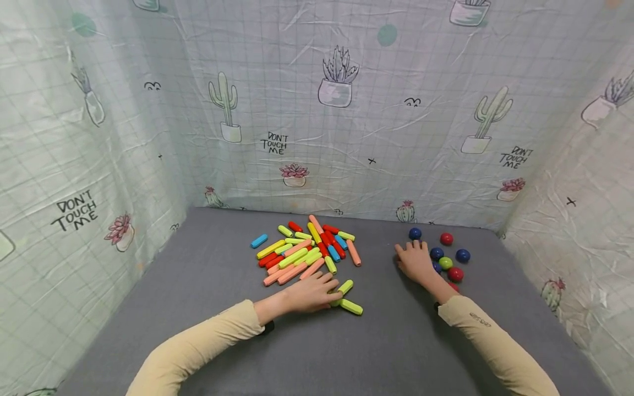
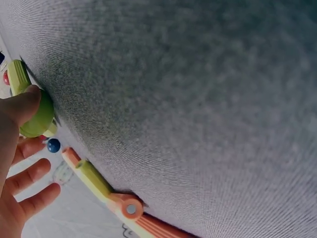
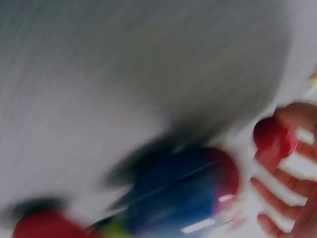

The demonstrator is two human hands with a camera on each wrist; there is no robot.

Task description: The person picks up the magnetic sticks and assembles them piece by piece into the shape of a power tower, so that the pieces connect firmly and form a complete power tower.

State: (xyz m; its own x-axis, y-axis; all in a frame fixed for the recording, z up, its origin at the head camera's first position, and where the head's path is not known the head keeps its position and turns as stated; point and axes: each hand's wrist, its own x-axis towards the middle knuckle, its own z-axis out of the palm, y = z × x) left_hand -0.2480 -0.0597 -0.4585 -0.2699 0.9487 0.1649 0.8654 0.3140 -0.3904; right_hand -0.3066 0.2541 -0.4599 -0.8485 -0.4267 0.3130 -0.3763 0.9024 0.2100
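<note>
- While my left hand (image 1: pixel 311 292) pinches a green ball (image 2: pixel 43 118) beside two lime rods (image 1: pixel 351 307),
- my right hand (image 1: pixel 415 262) pinches a red ball (image 3: pixel 270 138);
- just beyond that hand, a blue ball (image 1: pixel 415 234).

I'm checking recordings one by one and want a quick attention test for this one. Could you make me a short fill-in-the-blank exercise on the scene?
1. In the left wrist view, the left hand holds a ball coloured ____.
2. In the right wrist view, the right hand holds the other ball, which is ____.
3. The sheet is printed with the words "DON'T ____ ME".
4. In the head view, the leftmost stick is ____.

Missing words: green; red; TOUCH; blue.
</note>
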